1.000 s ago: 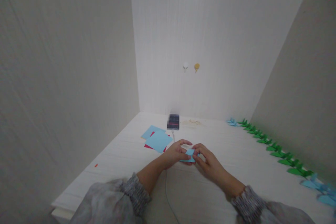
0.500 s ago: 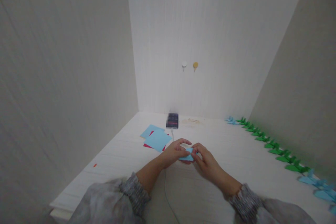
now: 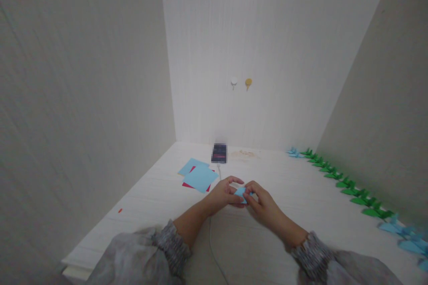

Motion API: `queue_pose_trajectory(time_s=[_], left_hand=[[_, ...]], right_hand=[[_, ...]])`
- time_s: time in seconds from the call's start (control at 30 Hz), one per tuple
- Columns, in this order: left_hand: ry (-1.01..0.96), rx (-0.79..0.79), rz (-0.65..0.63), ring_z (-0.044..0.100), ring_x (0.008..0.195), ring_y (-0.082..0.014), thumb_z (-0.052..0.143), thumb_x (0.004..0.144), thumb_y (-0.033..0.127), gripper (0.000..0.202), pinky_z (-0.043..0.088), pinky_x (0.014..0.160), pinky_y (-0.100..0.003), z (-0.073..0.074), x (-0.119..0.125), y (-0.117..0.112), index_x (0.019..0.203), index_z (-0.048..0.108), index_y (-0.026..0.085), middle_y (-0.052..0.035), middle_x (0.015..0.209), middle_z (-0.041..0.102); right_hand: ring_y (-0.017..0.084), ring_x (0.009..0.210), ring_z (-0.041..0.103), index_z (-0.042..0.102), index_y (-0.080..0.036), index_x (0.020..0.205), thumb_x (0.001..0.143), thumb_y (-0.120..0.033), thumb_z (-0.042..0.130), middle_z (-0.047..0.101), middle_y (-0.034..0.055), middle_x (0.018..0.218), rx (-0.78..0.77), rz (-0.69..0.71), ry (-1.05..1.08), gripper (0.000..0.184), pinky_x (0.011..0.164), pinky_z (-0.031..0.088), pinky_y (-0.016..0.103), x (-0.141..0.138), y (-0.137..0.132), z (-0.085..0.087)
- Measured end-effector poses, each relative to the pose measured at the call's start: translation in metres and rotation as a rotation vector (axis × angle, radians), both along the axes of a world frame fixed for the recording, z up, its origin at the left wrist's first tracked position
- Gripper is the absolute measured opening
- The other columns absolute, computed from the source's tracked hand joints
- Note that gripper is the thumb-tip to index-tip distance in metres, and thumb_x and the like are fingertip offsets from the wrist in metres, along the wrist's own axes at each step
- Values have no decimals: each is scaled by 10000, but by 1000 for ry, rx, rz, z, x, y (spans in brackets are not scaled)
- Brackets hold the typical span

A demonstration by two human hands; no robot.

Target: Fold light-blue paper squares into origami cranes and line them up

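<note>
A small folded piece of light blue paper (image 3: 240,192) is held between both hands above the table. My left hand (image 3: 223,193) grips its left part, thumb on top and fingers beneath, with the index finger curved out beyond the paper. My right hand (image 3: 260,200) pinches the paper's right side between thumb and fingertips. The fingers cover much of the paper, so its exact fold cannot be made out. Nearest to my left hand lies a loose stack of square paper sheets (image 3: 200,178), light blue with red edges showing.
A phone-like dark device (image 3: 219,153), blurred out, stands at the back with a white cable (image 3: 211,245) running towards me. Green folded paper pieces (image 3: 347,183) and blue ones (image 3: 409,245) line the right wall. Two hooks (image 3: 248,82) hang on the back wall. A red scrap (image 3: 120,210) lies left.
My hands stay in nearly the same place. My left thumb has shifted slightly on the blue paper, and less of the paper shows at its left side.
</note>
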State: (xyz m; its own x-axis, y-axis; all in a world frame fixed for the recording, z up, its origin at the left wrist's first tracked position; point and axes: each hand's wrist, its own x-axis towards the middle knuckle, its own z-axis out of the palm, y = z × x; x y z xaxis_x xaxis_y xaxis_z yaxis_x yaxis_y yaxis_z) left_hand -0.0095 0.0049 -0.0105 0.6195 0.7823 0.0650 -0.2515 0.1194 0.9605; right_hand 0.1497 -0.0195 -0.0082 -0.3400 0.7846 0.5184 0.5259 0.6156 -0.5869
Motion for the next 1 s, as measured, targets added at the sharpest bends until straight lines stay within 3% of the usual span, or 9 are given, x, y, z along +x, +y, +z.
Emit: queue_pose_trajectory(time_s=[0.13,0.33,0.5,0.63,0.77,1.0], left_hand=[[-2,1,9,597,632,-154,682,517,154,539,469,648,-338,-3,-1,2,978,402,151,-15,656,621],[-15,13,7,595,592,-146,689,500,151,557,475,633,-333,-3,-1,2,976,399,149,11,594,605],[-8,13,28,599,611,-163,690,493,149,557,472,636,-349,-1,0,1,968,399,152,-8,626,615],[2,8,62,600,614,-170,690,495,148,547,467,629,-341,1,1,0,957,397,153,-13,622,615],[22,-7,77,599,609,-164,689,489,153,543,464,623,-329,3,2,1,942,390,150,-17,630,614],[96,9,83,596,547,-166,685,507,198,515,464,560,-310,-1,2,3,924,387,145,-11,591,596]], right_hand=[[124,612,448,461,-179,681,759,-198,432,479,-2,667,-21,-38,17,85,559,363,238,-1,0,0],[132,639,468,485,-176,667,735,-216,466,501,-1,662,-55,-24,99,81,606,380,261,0,1,0],[121,566,473,466,-186,702,647,-273,577,495,-22,617,-283,-13,360,152,522,387,247,0,6,-3],[106,521,487,438,-191,755,618,-281,612,511,-34,602,-461,102,600,239,482,377,231,-1,10,-8],[104,513,500,431,-199,811,603,-264,631,532,-40,601,-517,170,702,295,483,369,228,0,13,-12],[92,477,493,400,-199,799,566,-232,657,536,-54,555,-540,141,759,349,456,342,210,-2,10,-8]])
